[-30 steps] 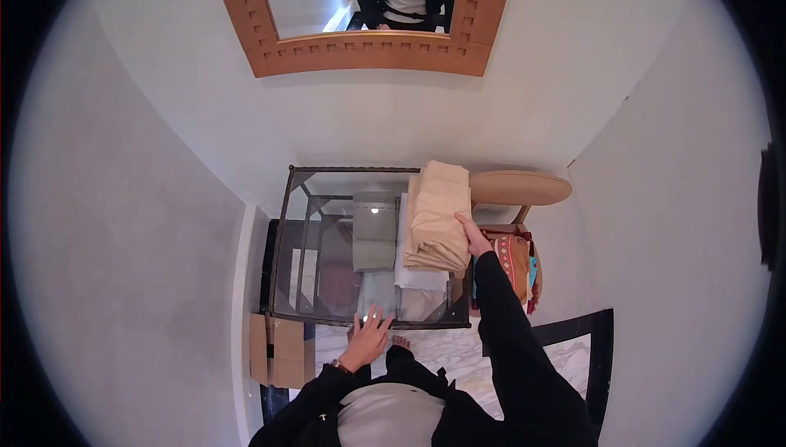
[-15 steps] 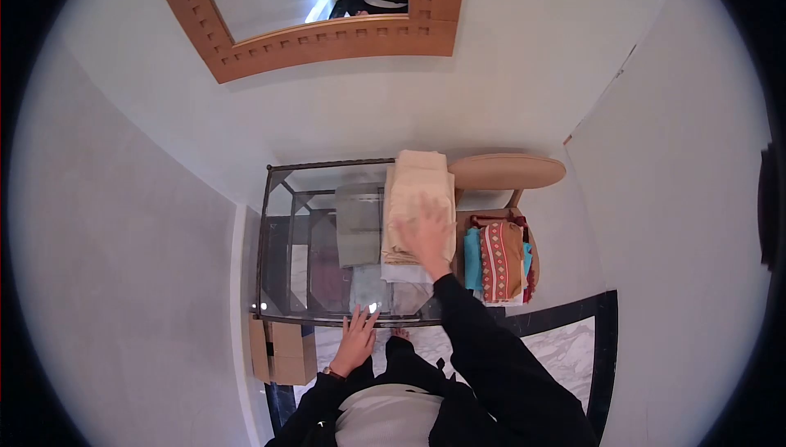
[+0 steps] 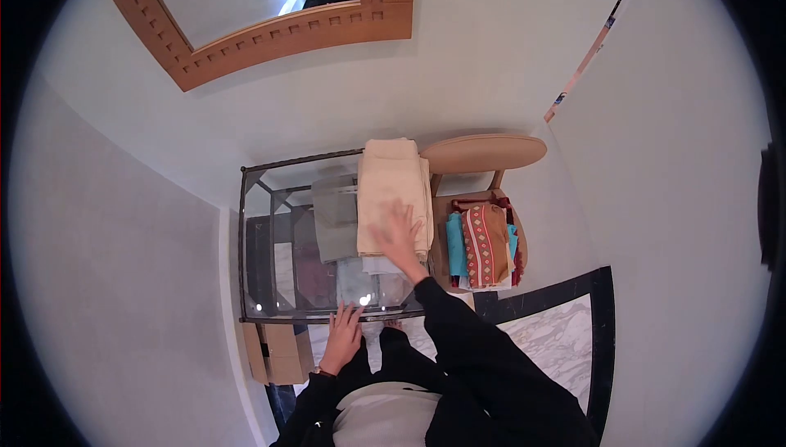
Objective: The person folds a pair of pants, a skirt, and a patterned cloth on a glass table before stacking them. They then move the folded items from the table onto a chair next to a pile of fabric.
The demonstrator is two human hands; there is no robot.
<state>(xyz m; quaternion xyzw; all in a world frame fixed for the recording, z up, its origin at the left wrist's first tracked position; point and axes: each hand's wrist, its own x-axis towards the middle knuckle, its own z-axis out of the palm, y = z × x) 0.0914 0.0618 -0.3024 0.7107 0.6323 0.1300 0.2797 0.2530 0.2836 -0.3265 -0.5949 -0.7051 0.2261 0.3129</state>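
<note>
Beige cloth, folded into a tall rectangular bundle, lies on the right-hand part of the glass-topped table, its long sides running from the wall side toward the person. The right hand is over the nearer half of its upper face, palm down with fingers spread; it grips nothing, and slight blur leaves the exact contact hard to judge. The left hand is at the table's near edge, fingers loosely extended and not closed around anything.

For handling like this, a flat palm and light, even pressure would probably serve best, stroking along the length of the fold rather than across it, so that the layers at the right side stay lined up. Pushing hard near the front end could well slide the upper layers off the lower ones. The left hand at the rim seems well placed as a steadying point.

White cloth shows just beyond the bundle's near end, and grey cloth shows to its left; whether that lies under the glass is hard to tell. Beside the table, 1 chair carries patterned brown cloth and turquoise cloth.
</note>
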